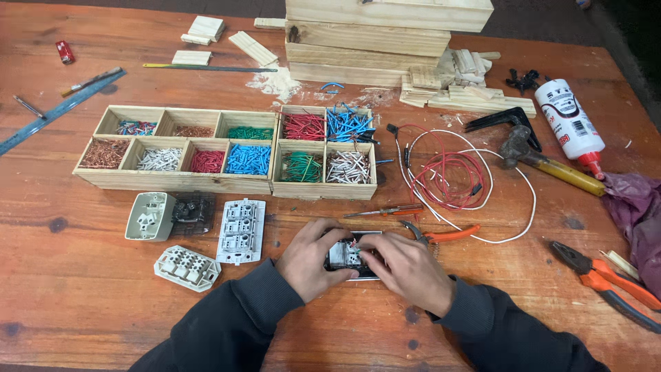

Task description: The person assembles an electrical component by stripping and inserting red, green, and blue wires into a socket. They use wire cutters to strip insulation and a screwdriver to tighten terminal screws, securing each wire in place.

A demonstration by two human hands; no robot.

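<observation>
Head view: switch block [348, 256] flat on the wooden table [82, 310], near the front edge, long axis running left to right, pinned between both hands. Left hand [308, 260] curled around its left end, fingers narrow and gripping the casing. Right hand [407, 270] draped over its right side, fingertips pinched close at the small wires on top; whether actually gripping one, cannot tell. Both forearms angled inward. Just beyond: small screwdriver [385, 211], orange-handled pliers [441, 235], tray of sorted wire bits [227, 148].
</observation>
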